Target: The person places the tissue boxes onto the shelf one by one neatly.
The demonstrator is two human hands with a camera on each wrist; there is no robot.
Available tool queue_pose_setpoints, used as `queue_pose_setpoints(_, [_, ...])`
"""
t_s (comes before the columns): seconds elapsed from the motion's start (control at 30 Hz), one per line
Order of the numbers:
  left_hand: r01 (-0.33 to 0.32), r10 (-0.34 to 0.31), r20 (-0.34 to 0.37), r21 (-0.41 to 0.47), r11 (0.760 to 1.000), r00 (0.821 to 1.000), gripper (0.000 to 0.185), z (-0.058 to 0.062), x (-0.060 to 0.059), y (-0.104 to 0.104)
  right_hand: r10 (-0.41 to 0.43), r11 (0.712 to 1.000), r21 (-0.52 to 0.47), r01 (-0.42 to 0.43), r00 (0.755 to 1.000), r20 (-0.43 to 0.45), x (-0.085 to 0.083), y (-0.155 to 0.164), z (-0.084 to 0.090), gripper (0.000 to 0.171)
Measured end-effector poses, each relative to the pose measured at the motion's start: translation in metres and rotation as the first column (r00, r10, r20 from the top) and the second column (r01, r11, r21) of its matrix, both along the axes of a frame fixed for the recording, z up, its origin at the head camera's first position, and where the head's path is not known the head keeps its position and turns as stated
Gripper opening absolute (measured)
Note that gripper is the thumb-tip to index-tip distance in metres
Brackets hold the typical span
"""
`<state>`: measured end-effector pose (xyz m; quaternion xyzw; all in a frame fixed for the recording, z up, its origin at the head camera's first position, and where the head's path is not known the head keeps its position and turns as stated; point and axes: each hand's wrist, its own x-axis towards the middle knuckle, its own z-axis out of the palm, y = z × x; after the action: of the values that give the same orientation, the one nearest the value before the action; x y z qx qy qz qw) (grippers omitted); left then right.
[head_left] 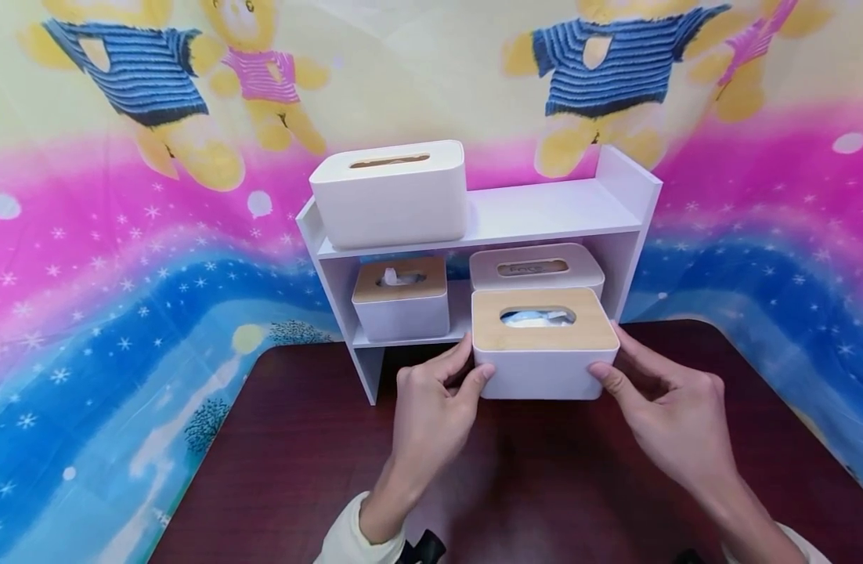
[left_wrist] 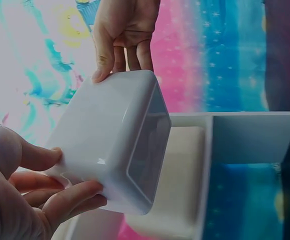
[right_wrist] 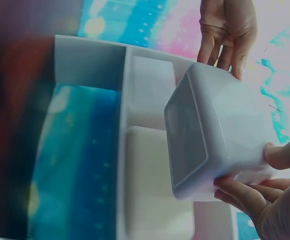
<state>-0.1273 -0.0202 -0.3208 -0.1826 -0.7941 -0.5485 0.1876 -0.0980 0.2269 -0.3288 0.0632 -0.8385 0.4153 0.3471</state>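
Observation:
Between both hands is a white tissue box [head_left: 540,376] with a wooden lid, in front of the shelf's lower right side. White and blue tissue [head_left: 537,318] shows in its oval slot. My left hand [head_left: 435,403] grips its left side, thumb on the front face. The right hand [head_left: 678,411] holds the opposite side in the same way. Both wrist views show the box's underside edge, lifted off any surface. Just behind it, partly hidden, an all-white tissue box [head_left: 537,254] sits on the lower shelf.
A white two-tier shelf [head_left: 558,204] stands on the dark red table [head_left: 276,470]. On its upper tier at left rests a large white tissue box [head_left: 396,204]. Below that is a small wooden-lidded tissue box [head_left: 403,309]. Patterned cloth [head_left: 107,329] hangs around the table.

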Motion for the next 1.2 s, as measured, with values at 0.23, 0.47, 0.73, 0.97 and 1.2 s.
queue_pose_setpoints(0.23, [0.013,-0.015,-0.057,-0.037,0.999,0.998,0.052,0.026,-0.006,0.001,-0.011,1.000,-0.002,0.011,1.000,-0.018,-0.002,0.007,0.026,0.066])
queue_pose_setpoints(0.47, [0.025,-0.032,-0.104,-0.069,0.997,0.994,0.052,0.051,-0.011,-0.001,-0.008,1.000,-0.002,0.008,0.999,-0.038,-0.007,0.011,0.049,0.066])
queue_pose_setpoints(0.73, [0.037,-0.048,-0.151,-0.075,0.997,0.987,0.053,0.075,-0.017,0.000,-0.039,0.999,-0.013,0.039,0.997,-0.059,-0.011,0.011,0.074,0.065])
queue_pose_setpoints(0.97, [0.033,-0.050,-0.194,-0.089,0.995,0.980,0.053,0.096,-0.022,0.005,-0.067,0.998,-0.026,0.065,0.995,-0.069,-0.017,0.014,0.092,0.063])
queue_pose_setpoints(1.2, [-0.007,-0.014,-0.201,-0.104,0.995,0.979,0.054,0.110,-0.028,0.009,-0.078,0.997,0.001,0.079,0.993,-0.091,-0.026,0.014,0.106,0.056])
